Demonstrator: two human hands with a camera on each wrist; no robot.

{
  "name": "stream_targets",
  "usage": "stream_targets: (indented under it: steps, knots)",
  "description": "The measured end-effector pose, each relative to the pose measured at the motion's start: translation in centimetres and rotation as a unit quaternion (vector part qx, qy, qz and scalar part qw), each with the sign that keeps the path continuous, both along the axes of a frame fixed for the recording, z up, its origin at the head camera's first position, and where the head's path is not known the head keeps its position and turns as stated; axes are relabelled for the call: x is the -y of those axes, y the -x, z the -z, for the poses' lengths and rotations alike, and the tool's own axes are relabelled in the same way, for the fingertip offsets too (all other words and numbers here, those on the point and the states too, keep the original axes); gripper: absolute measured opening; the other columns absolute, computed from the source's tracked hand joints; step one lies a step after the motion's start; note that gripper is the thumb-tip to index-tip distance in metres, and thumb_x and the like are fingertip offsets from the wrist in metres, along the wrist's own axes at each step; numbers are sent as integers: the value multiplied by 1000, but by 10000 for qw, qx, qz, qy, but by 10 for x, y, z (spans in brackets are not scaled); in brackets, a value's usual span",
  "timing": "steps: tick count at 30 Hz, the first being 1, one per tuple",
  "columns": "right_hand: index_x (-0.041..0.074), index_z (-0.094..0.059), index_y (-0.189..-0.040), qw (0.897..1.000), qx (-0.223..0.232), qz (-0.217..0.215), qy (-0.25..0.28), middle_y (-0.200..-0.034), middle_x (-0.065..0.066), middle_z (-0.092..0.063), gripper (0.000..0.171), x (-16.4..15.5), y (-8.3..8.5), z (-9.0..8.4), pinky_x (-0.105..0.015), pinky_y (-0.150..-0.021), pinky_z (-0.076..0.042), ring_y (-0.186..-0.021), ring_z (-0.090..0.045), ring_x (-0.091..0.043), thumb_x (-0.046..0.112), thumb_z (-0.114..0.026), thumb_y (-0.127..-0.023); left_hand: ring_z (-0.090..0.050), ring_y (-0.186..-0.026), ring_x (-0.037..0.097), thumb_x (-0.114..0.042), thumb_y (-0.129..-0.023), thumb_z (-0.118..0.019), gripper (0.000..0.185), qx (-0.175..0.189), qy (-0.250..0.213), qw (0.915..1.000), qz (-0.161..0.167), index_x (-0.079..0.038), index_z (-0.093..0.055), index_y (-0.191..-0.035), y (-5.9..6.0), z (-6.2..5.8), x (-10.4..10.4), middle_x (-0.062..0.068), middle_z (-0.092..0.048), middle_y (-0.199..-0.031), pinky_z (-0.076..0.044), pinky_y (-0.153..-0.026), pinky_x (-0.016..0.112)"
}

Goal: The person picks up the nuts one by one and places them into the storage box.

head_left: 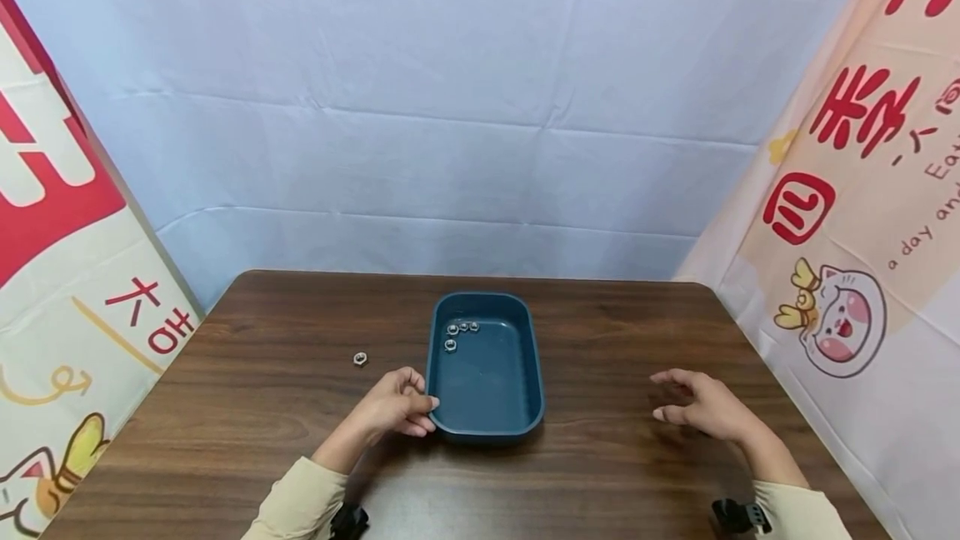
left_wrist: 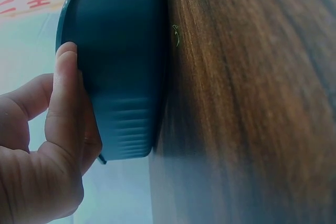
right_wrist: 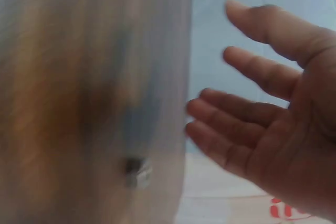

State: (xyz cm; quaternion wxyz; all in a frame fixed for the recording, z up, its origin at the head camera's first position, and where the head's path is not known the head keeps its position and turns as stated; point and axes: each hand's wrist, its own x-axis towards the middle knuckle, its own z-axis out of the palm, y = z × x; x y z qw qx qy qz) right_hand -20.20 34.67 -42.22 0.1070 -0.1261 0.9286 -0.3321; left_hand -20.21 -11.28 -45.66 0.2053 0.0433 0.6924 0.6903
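A dark teal rectangular tray (head_left: pixel 487 394) stands on the table, several metal hex nuts (head_left: pixel 451 346) gathered toward its far left part. My left hand (head_left: pixel 396 402) grips the tray's near left corner, thumb at the rim and fingers along the outside wall; the left wrist view shows this hand (left_wrist: pixel 58 129) against the tray side (left_wrist: pixel 126 72). One loose nut (head_left: pixel 360 359) lies on the wood left of the tray. Off to the right, my right hand (head_left: pixel 701 402) holds nothing, its fingers spread. A small shiny metallic thing (right_wrist: pixel 140 174) appears blurred beside that hand (right_wrist: pixel 283 98) in the right wrist view.
The brown wood-grain table (head_left: pixel 315 307) has rounded far corners. Behind it hangs a pale blue cloth (head_left: pixel 450 148), and printed cloths hang at the left (head_left: pixel 67 290) and right (head_left: pixel 847 215). A thin greenish thread (left_wrist: pixel 176 35) lies near the tray's base.
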Motion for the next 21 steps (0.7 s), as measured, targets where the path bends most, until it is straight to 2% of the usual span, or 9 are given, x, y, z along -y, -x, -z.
stream_targets:
  steps: [3,6,9,12,16,21]
  knots:
    - [-5,-52,-123,9990,-69,222,373,-123,-28,-51,51,-8,-7,6,-50,-82,-49,-111,-48,-46,18,-72,-82,-63,-54,20,0,-84,-63,29,-18,16,10000,0,5,-38,-97,0,0,0,14,-56,-67,-55,-48,30]
    - [-6,-52,-123,9963,-435,518,523,-121,-29,-52,52,-15,-13,13,-47,-81,-50,-109,-50,-45,16,-73,-81,-63,-53,20,-1,-84,-64,31,-58,35,10000,-3,6,-38,-99,0,0,0,13,-55,-66,-55,-47,30]
    - [-8,-51,-123,9924,-734,856,500,-120,-30,-53,55,-22,-18,19,-46,-80,-51,-107,-52,-45,13,-75,-79,-63,-54,20,-1,-84,-64,32,-48,46,10000,1,7,-37,-99,0,0,0,14,-55,-67,-55,-48,30]
    - [-9,-52,-122,9881,-808,1298,179,-116,-31,-55,58,-29,-22,23,-47,-77,-51,-104,-54,-45,18,-77,-77,-63,-54,21,-1,-84,-64,32,-39,60,10000,3,7,-38,-100,0,1,-1,14,-55,-69,-55,-48,31]
    - [-13,-50,-119,9821,-419,1834,-123,-111,-34,-55,64,-37,-23,23,-44,-73,-49,-99,-54,-44,22,-79,-74,-63,-54,21,-1,-84,-64,31,-39,69,10000,-25,7,-38,-99,0,1,0,14,-55,-69,-55,-48,30]
    - [-18,-47,-117,9770,-11,2131,66,-109,-37,-53,67,-43,-22,25,-35,-69,-50,-97,-54,-42,17,-81,-71,-63,-54,20,0,-84,-63,30,-33,41,10000,-29,6,-38,-99,0,1,-1,14,-55,-69,-55,-48,30]
